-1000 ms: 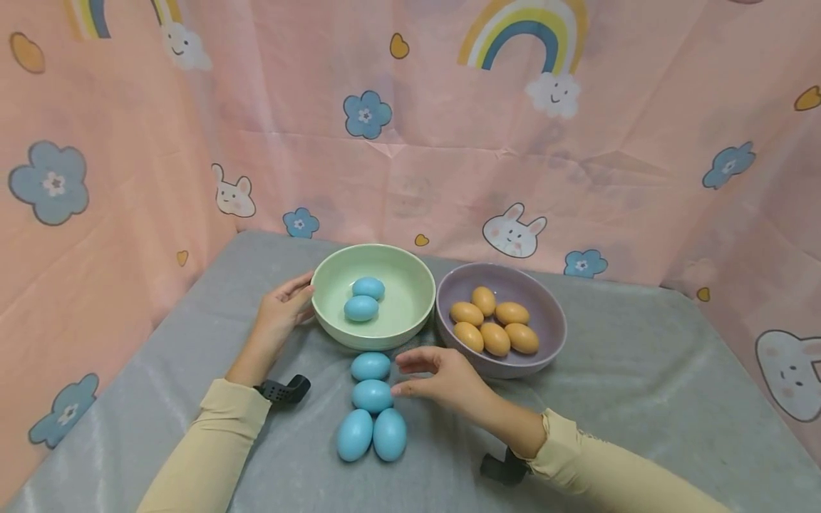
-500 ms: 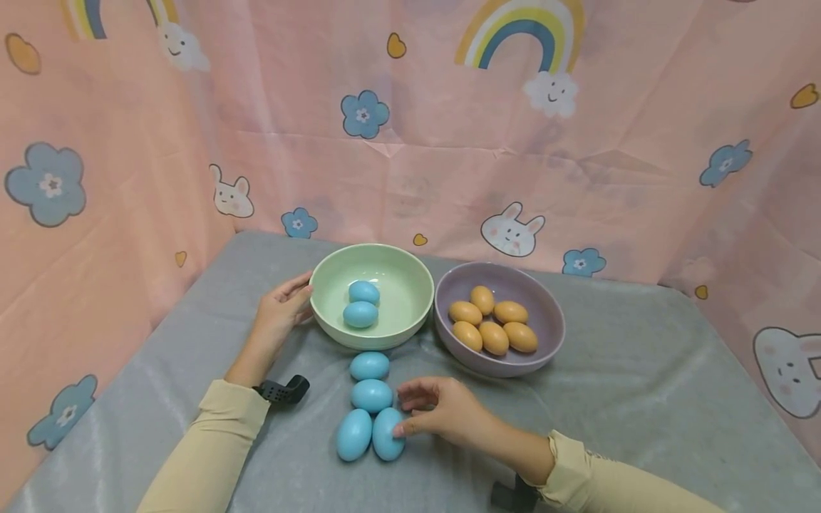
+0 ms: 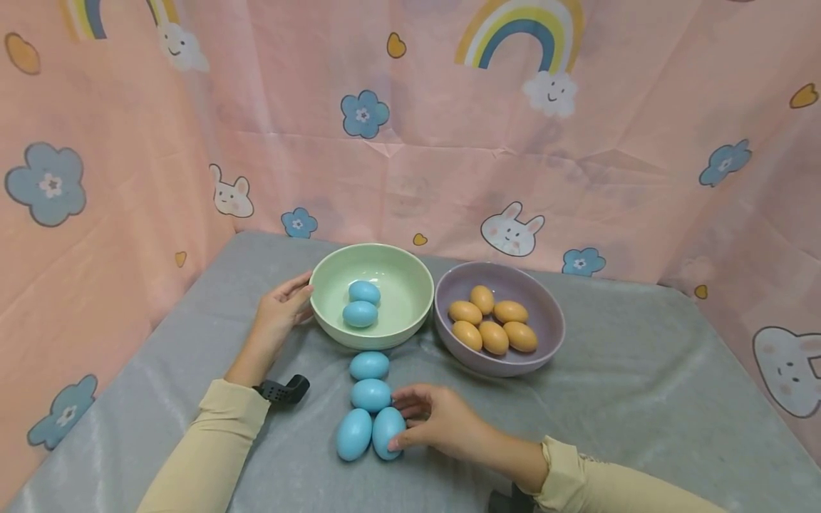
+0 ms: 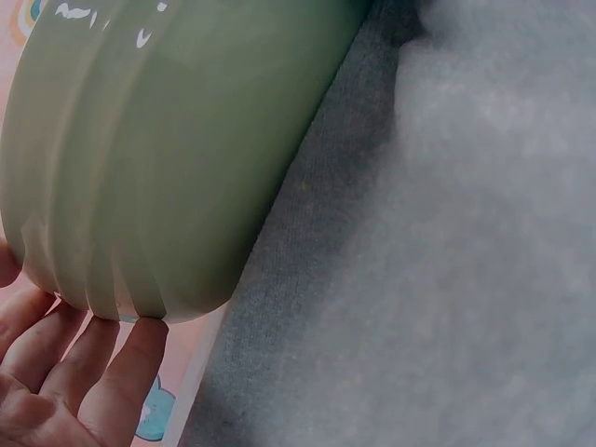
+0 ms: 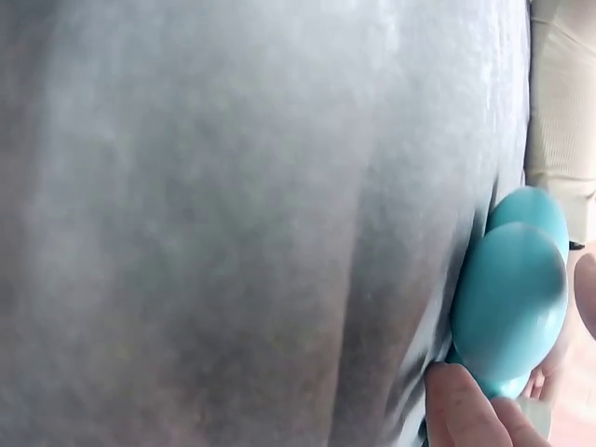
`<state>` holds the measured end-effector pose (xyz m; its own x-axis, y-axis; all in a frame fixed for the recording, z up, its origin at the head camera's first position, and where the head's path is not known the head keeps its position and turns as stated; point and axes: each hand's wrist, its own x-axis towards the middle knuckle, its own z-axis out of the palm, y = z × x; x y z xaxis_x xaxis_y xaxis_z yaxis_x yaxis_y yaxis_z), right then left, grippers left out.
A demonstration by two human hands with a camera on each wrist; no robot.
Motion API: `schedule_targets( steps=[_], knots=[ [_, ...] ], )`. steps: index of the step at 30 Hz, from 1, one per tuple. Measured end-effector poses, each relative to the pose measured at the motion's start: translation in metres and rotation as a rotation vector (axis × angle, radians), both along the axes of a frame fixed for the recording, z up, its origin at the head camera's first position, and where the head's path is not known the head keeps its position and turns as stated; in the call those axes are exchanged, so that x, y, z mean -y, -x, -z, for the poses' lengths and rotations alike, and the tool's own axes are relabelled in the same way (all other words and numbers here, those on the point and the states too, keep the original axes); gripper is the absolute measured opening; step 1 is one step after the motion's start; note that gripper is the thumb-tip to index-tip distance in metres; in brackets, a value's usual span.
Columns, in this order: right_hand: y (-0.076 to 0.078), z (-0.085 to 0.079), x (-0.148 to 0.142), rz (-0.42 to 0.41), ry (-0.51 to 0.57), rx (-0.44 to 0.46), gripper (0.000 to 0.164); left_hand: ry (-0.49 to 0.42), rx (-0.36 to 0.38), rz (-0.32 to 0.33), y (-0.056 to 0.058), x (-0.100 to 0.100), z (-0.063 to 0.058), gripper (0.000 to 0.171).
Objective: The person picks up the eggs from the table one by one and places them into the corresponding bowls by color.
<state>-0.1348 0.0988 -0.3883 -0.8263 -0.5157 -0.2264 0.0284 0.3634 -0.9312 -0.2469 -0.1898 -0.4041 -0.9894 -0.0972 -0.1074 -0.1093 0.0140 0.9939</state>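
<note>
Fingertips of my left hand [image 3: 280, 305] rest against the outer wall of the green bowl [image 3: 410, 313], with the thumb by its rim; the left wrist view shows these fingers [image 4: 126, 382] fairly straight. Two blue eggs [image 3: 360, 314] lie inside that bowl. Below it on the cloth, several more blue eggs [image 3: 369, 365] form a short column ending in a side-by-side pair. My right hand [image 3: 449, 422] is around the right egg of the pair [image 3: 387, 432]. In the right wrist view its fingertips are close beside the egg [image 5: 510, 303], while the thumb stands slightly apart from it.
A purple bowl [image 3: 550, 313] holding several orange-yellow eggs [image 3: 493, 338] stands right of the green one. Grey cloth [image 3: 641, 399] covers the table. Pink patterned fabric [image 3: 436, 178] rises behind and at both sides.
My right hand has come down from beside the column's upper eggs to the right egg of the front pair. Inside the green bowl the two eggs have shifted slightly; my left hand has stayed put.
</note>
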Motion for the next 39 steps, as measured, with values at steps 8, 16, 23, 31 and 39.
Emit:
schedule_targets(
  steps=[8,16,23,31,39],
  knots=[
    [-0.0021,-0.0001,0.0023,0.012,-0.023,0.012,0.069,-0.006,-0.007,0.006,0.0006,0.0004,0.0004,0.049],
    [-0.0023,-0.0003,0.0059,0.018,-0.027,0.037,0.068,-0.004,-0.002,0.001,0.0006,-0.0004,-0.0012,0.048],
    [-0.0034,0.0011,0.0057,0.034,-0.028,0.036,0.060,-0.001,0.005,0.000,0.0005,0.0003,-0.0006,0.048],
    [-0.0056,0.0022,0.0037,0.041,-0.034,0.016,0.053,0.001,-0.006,-0.003,0.0014,0.0000,0.0005,0.048],
    [-0.0048,-0.0027,0.0012,0.075,-0.037,0.002,0.053,-0.003,-0.006,-0.006,0.0010,-0.0005,0.0000,0.048]
  ],
)
